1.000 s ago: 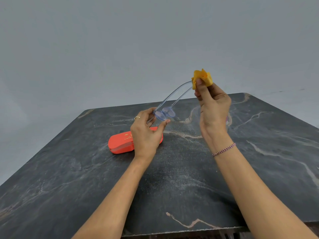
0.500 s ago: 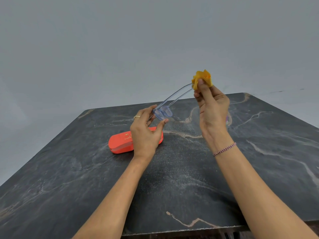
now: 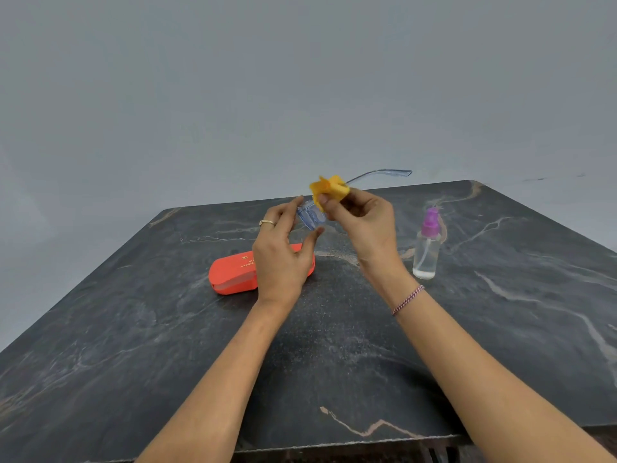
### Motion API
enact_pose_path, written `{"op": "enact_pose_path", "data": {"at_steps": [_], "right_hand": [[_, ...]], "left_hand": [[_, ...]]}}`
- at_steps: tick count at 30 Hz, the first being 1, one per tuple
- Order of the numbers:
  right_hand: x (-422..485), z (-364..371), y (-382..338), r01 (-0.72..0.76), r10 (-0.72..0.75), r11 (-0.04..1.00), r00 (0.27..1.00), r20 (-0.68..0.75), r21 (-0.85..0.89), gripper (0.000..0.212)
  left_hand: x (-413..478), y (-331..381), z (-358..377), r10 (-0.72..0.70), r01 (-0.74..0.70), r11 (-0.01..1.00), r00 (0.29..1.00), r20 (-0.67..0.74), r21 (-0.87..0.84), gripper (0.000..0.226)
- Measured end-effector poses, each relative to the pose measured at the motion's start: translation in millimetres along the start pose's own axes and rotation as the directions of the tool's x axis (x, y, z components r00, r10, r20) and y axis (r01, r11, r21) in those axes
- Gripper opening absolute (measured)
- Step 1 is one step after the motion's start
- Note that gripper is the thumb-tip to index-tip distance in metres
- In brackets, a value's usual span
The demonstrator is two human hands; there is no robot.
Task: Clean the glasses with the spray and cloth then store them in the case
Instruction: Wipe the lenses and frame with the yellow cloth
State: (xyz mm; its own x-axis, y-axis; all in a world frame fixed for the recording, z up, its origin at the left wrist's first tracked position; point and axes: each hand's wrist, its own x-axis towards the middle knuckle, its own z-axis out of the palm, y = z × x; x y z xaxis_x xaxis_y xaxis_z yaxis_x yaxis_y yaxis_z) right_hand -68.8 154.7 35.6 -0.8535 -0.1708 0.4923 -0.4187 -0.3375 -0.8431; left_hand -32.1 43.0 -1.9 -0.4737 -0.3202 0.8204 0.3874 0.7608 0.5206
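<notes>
Head view, the only one on offer. Up off the surface (image 3: pixel 133 329), over its far middle: the glasses (image 3: pixel 310 216), clear blue frame, lenses at the left end. Long axis slanting from there up and away to the far right, one temple (image 3: pixel 384 173) poking out well past the right hand. Second temple not to be told apart from here.

Left hand (image 3: pixel 280 259) below and just left of the lenses, pinching the front of the frame between thumb and fingertips, back of the hand to the camera, wrist lifted clear of the surface. Right hand (image 3: pixel 364 222) just beside it on the right, thumb and fingers curled round the yellow cloth (image 3: pixel 329 190), cloth bunched over the frame about where temple meets lens.

Below, on the surface: orange case (image 3: pixel 233 272), lid down, lying left to right, its right end hidden behind the left hand. Spray bottle (image 3: pixel 426 248) upright at the right, apart from both hands.

Wiping step, by the look of it, storing not yet begun. Likely call next: a rub along that slanting line, left hand as the anchor. For the case afterwards, left hand plainly the nearer, almost straight above it.
</notes>
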Motion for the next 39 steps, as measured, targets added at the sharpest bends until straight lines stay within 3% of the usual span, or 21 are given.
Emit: {"op": "enact_pose_path", "data": {"at_steps": [5,9,17,21,26,32,39], "right_hand": [[-4,8,13,0.008,0.002,0.976,0.999,0.048,-0.219,0.011],[-6,10,14,-0.001,0.003,0.973,1.0,0.008,-0.232,0.013],[-6,11,7,-0.085,0.08,0.995,0.99,-0.117,-0.042,0.008],[-5,9,6,-0.089,0.092,0.993,0.995,-0.039,0.077,0.004],[-8,13,11,-0.085,0.085,0.996,0.996,0.001,0.017,0.006],[-4,9,7,-0.077,0.076,0.995,0.997,0.01,0.056,0.005],[9,-10,-6,-0.017,0.063,0.962,0.985,-0.161,0.272,0.008]], "left_hand": [[-1,-1,0,0.065,-0.065,0.989,0.998,0.009,0.134,0.032],[0,-1,-1,0.086,-0.088,0.976,0.996,0.019,0.199,0.035],[-1,2,4,0.116,-0.121,0.97,0.993,0.036,0.21,0.047],[0,0,3,0.12,-0.122,0.97,0.992,0.021,0.211,0.05],[0,-2,1,0.126,-0.129,0.966,0.992,0.029,0.223,0.042],[0,0,3,0.057,-0.06,0.992,0.998,0.032,0.108,0.045],[1,-1,-1,0.012,-0.013,0.999,1.0,0.011,0.049,0.044]]}}
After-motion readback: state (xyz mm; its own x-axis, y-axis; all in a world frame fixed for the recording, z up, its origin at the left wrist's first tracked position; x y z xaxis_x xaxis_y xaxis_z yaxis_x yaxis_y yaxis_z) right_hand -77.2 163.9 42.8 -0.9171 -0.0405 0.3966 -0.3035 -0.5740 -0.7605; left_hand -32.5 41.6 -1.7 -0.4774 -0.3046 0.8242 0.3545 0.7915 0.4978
